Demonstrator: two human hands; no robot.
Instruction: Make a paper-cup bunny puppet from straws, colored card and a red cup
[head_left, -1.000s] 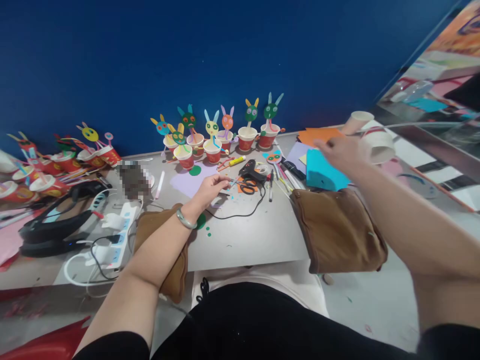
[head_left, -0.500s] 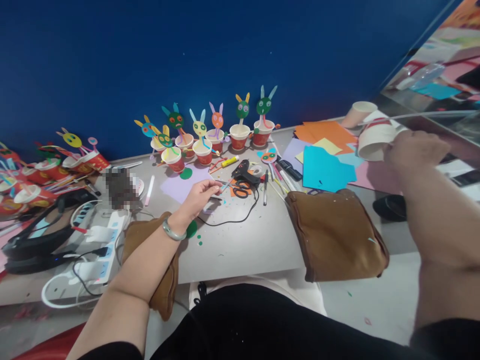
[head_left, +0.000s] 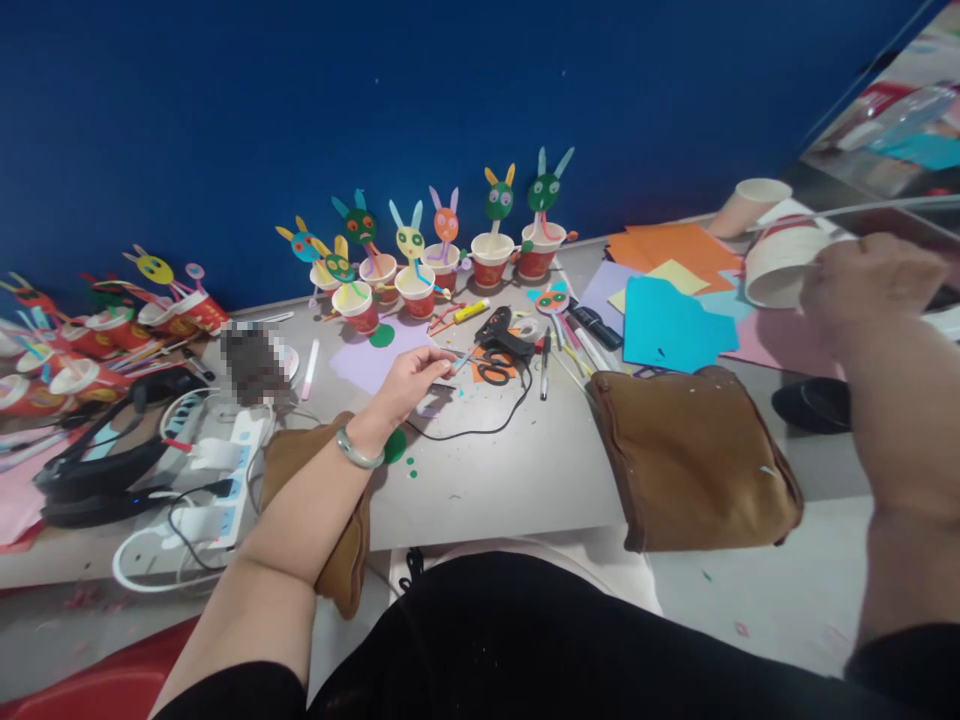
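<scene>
Pinching one thin pale-blue strip, left hand extends forward; right hand blurred, grip indeterminable; seven red-and-white paper cups beyond left hand.

— Where is your left hand?
— Just left of the glue gun, your fingertips pinching a thin pale strip.
— And your right hand?
— Well to the glue gun's right, by a tipped paper cup; blur hides whether you touch it.
— Behind the glue gun?
— You have red cups holding long-eared paper figures.
</scene>
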